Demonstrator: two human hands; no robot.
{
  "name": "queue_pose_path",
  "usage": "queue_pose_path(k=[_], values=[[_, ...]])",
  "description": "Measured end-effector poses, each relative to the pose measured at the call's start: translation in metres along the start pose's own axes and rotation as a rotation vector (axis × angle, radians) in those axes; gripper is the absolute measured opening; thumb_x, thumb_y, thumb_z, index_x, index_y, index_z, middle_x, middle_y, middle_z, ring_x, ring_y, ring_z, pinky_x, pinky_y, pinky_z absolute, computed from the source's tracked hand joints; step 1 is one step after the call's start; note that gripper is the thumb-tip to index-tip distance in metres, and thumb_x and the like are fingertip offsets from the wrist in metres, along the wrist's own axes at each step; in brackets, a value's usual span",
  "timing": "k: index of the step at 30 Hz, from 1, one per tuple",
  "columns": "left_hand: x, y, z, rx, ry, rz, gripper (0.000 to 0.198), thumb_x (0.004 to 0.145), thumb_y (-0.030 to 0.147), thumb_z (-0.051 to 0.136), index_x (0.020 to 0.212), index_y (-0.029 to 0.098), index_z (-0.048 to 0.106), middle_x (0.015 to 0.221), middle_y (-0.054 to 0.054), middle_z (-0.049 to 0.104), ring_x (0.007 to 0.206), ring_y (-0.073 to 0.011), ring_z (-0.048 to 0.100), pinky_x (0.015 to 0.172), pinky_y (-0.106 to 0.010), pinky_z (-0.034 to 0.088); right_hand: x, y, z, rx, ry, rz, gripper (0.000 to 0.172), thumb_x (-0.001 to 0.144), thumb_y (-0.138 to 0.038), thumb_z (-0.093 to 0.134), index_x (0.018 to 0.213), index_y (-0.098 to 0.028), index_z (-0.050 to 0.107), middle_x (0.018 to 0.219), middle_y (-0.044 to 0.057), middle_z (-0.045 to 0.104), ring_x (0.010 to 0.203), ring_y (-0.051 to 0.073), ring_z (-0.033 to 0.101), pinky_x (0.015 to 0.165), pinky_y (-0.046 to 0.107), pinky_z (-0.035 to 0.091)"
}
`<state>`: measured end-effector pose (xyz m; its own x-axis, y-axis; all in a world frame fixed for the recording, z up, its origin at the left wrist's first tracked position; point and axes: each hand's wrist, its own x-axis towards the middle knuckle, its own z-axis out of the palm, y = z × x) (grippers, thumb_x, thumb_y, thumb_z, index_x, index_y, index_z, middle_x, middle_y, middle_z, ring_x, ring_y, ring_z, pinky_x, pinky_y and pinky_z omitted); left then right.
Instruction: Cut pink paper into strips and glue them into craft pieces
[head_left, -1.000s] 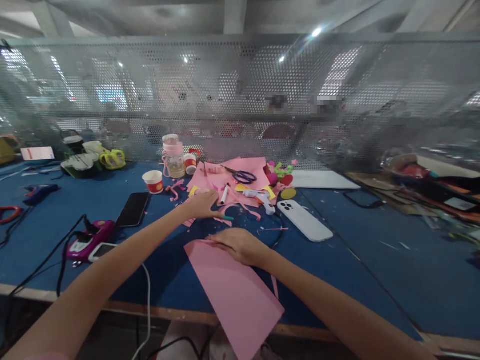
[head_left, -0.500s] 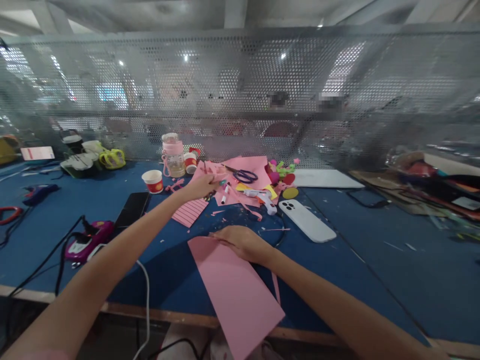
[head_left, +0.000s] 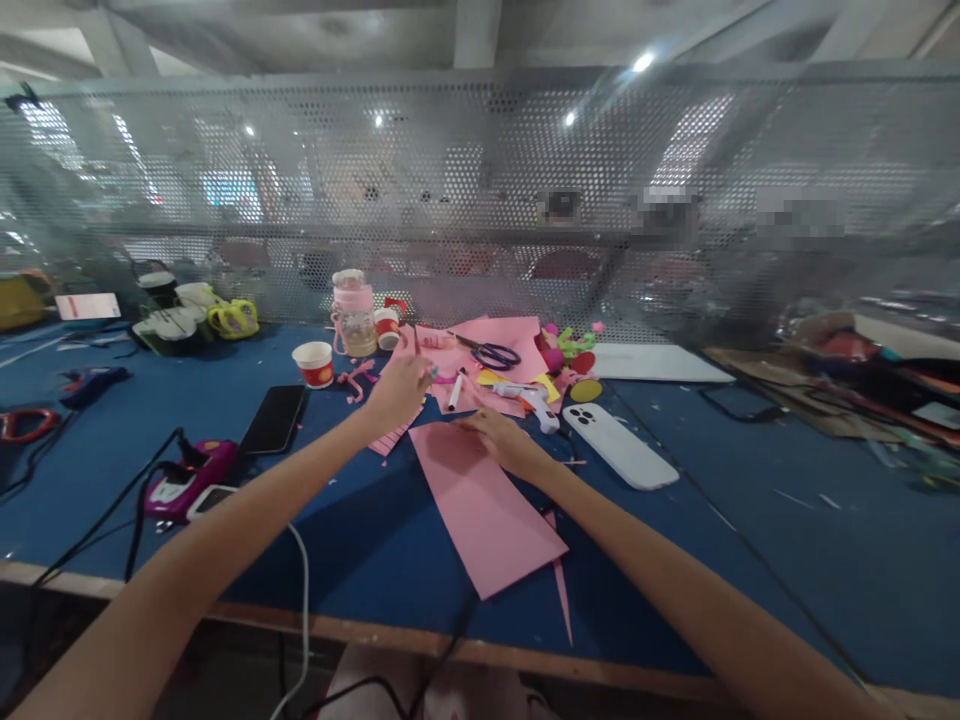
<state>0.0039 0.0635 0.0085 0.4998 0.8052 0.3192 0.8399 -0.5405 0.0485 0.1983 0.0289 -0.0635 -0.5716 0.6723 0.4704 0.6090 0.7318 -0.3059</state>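
Note:
My left hand [head_left: 400, 390] is raised a little over the blue table [head_left: 112, 470], fingers pinched on a thin green pen and a lined pink strip [head_left: 392, 437] that hangs below it. My right hand [head_left: 501, 437] lies flat, fingers stretched out, on the far end of a large pink paper sheet [head_left: 484, 505]. Just beyond both hands lies a heap of pink paper scraps [head_left: 495, 345] with purple-handled scissors [head_left: 489, 354], a white marker [head_left: 455, 391] and a white glue gun [head_left: 529, 398].
A white phone [head_left: 619, 444] lies face down to the right, a black phone [head_left: 273, 419] to the left beside a purple glue gun [head_left: 184, 476] with cables. A paper cup [head_left: 315, 363], a pink bottle [head_left: 352, 312] and a perforated metal screen [head_left: 675, 200] stand behind.
My right hand has slid the large pink sheet away from me, further onto the table. My left hand picked up the pen and lined strip from the scrap heap and now holds them closer.

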Motion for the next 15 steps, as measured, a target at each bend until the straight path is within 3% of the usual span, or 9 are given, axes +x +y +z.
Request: queue_pose_path(k=[4, 9, 15], values=[[-0.026, 0.014, 0.016, -0.185, 0.048, 0.185, 0.030, 0.075, 0.026, 0.054, 0.103, 0.015, 0.055, 0.104, -0.009, 0.060, 0.100, -0.0203, 0.051, 0.088, -0.034, 0.036, 0.009, 0.002, 0.002, 0.123, 0.060, 0.065, 0.032, 0.075, -0.004, 0.037, 0.091, -0.016, 0.062, 0.084, 0.008, 0.063, 0.081, 0.018, 0.057, 0.075, 0.035, 0.047], [-0.026, 0.006, 0.023, -0.410, -0.007, 0.049, 0.008, 0.070, 0.021, 0.058, 0.072, 0.014, 0.062, 0.070, -0.003, 0.063, 0.072, -0.0149, 0.056, 0.073, -0.029, 0.041, 0.013, -0.004, 0.005, 0.169, 0.126, 0.113, 0.023, 0.081, -0.014, 0.041, 0.097, -0.014, 0.057, 0.088, 0.009, 0.064, 0.081, 0.018, 0.059, 0.071, 0.032, 0.046], [-0.028, 0.003, 0.028, -0.624, 0.073, -0.123, 0.009, 0.069, 0.014, 0.054, 0.064, 0.013, 0.061, 0.065, 0.001, 0.059, 0.063, -0.0105, 0.052, 0.065, -0.024, 0.041, 0.010, -0.014, 0.004, 0.113, 0.222, 0.231, 0.022, 0.082, -0.034, 0.046, 0.080, -0.016, 0.058, 0.075, 0.006, 0.065, 0.073, 0.019, 0.058, 0.068, 0.033, 0.039]])
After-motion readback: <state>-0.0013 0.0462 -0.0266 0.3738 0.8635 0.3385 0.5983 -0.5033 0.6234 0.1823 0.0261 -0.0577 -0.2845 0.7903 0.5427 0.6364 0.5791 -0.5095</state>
